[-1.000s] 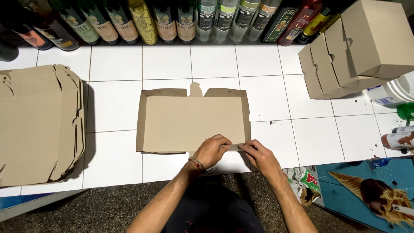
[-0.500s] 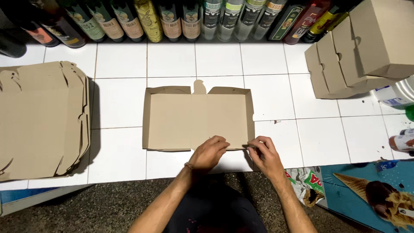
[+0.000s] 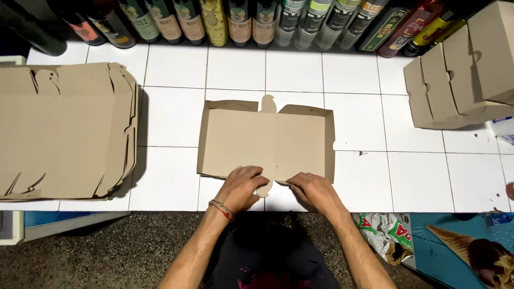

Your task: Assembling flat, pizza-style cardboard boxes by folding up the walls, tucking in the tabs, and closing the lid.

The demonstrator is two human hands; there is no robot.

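While it lies at the centre of the frame on the white tiled counter [image 3: 166, 176], the flat brown cardboard box blank [image 3: 266, 140] is pressed along its near edge by both hands. The left hand [image 3: 241, 187] and right hand [image 3: 313, 191] each have their grip closed on that edge flap. A stack of flat brown blanks [image 3: 64, 128] lies at left, folded brown boxes [image 3: 460, 80] at upper right, and a row of bottles [image 3: 241, 21] along the top.

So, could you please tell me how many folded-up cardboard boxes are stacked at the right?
3 assembled boxes lean together at the table's right edge: the front one, the middle one, and the rear one, partly cut off; more may lie out of view.
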